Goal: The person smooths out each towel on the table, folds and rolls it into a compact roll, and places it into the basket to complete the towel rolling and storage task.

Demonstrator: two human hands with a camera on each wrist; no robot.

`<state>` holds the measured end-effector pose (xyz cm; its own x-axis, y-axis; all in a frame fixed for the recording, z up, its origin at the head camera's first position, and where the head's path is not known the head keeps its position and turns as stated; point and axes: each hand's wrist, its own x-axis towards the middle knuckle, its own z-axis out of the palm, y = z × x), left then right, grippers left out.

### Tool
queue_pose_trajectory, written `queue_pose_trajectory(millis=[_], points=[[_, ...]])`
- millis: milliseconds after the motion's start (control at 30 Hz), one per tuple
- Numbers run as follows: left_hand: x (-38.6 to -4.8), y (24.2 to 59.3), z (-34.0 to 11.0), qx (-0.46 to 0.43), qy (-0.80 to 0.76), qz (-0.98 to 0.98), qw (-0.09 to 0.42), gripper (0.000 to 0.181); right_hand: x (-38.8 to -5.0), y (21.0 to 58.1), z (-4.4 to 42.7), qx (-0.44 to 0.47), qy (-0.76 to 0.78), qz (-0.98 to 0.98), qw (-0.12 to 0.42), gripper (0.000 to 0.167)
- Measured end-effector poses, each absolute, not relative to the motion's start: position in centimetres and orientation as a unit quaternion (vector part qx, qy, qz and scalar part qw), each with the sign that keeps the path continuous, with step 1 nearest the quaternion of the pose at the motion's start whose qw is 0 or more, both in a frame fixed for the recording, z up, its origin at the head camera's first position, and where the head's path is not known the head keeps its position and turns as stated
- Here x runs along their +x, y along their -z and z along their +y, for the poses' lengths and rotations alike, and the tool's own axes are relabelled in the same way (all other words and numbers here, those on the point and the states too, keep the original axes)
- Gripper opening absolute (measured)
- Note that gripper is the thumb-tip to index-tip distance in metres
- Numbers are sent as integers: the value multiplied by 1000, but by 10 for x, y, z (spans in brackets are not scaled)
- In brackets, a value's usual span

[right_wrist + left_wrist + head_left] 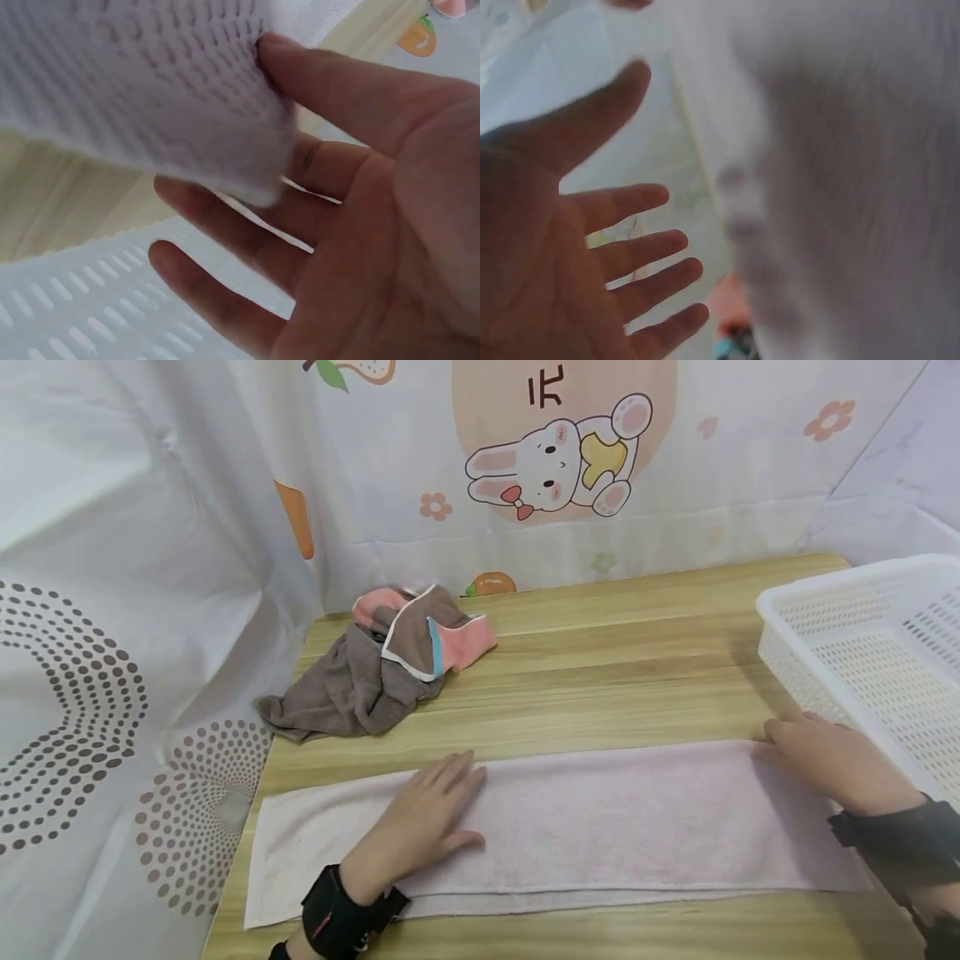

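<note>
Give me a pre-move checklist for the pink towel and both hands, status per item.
1. Right hand has a grip: ok, thumb and fingers pinch a corner of the pink towel.
2. Left hand free of a grip: ok, fingers straight over the towel.
3. Left hand pressing the towel down: cannot tell, the views don't settle contact.
4. Near edges of the layers aligned: not ok, a lower layer shows past the upper one.
5. Grey-brown cloth apart from the towel: ok, bare wood between.
6. Right hand clear of the white basket: cannot tell, they overlap in the head view.
</note>
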<state>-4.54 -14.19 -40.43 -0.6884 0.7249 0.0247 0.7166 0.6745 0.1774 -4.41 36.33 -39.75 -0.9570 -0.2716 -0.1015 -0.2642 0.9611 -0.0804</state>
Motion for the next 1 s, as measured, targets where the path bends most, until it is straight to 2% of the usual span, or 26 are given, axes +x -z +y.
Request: queue_pose_trajectory(millis=[133,233,400,567,800,1000], points=[[-44,414,-135,402,-47,908,106,88,-45,395,363,-150,66,985,51,21],[-46,418,-132,398,-29,907,136,90,-46,389,361,-163,113,980,19,23],[-52,418,-126,398,-23,906,145,95,-47,372,361,-204,160,965,-49,18],[-57,416,-113,404,-23,903,142,97,-48,353,362,-201,200,958,-47,13],[-65,414,-86,424,2,896,133,97,-44,340,358,-211,266,939,-53,28],[-72,415,-58,431,32,892,135,97,-42,329,343,-216,306,925,-68,30]])
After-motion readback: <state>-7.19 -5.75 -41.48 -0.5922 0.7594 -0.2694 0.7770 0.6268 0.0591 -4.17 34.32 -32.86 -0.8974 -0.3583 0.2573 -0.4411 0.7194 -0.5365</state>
